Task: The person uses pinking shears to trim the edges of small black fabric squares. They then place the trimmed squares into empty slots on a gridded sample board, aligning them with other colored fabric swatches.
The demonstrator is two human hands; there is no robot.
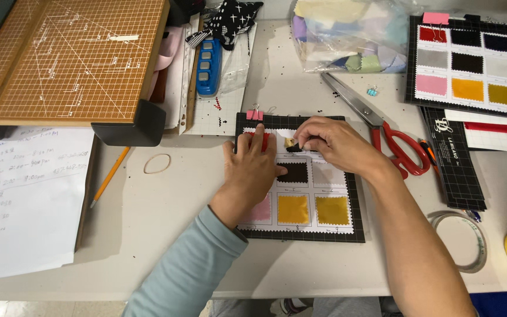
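A black card (356,211) with a white sheet of fabric swatches lies in front of me, held at its top by a pink clip (254,114). Yellow (293,209), mustard (332,210), dark brown (293,172) and pink swatches show on it. My left hand (252,170) lies flat on the card's left side, over a red swatch. My right hand (330,142) pinches a small black fabric piece (296,147) at the card's top row.
Red-handled scissors (382,132) lie right of the card. A finished swatch card (467,64) sits at back right, a bag of fabric pieces (347,32) behind. A brown cutting board (71,58), pencil (110,175), rubber band (156,163), tape roll (462,240) and papers (24,199) surround.
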